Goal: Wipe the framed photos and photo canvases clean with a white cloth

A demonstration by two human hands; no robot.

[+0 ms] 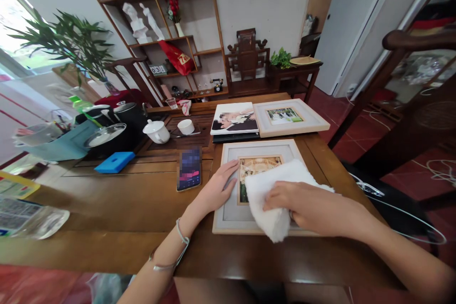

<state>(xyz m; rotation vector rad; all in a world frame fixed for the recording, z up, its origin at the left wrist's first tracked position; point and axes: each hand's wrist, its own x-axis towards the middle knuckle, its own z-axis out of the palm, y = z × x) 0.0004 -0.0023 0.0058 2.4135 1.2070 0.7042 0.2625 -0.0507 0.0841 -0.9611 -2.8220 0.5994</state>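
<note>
Frame (228,213) lies flat at the table (117,209) near edge (right half). Left hand (217,187) spread flat on its left side; right hand (302,204) clutches cloth (270,185), pressing it on the frame. Phone (189,169) just left.

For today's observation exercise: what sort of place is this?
Probably a home living room: a wooden tea table with a teapot, a display shelf of ornaments, and a framed photo.

On the table (124,199), the frame (228,213) lies before me, my left hand (217,190) flat on its left side and my right hand (302,204) on the cloth (270,185) covering its right. The phone (189,169) lies just left of it. Behind it lie 2 pictures: a print (235,118) and, to its right, a second frame (290,116).
</note>
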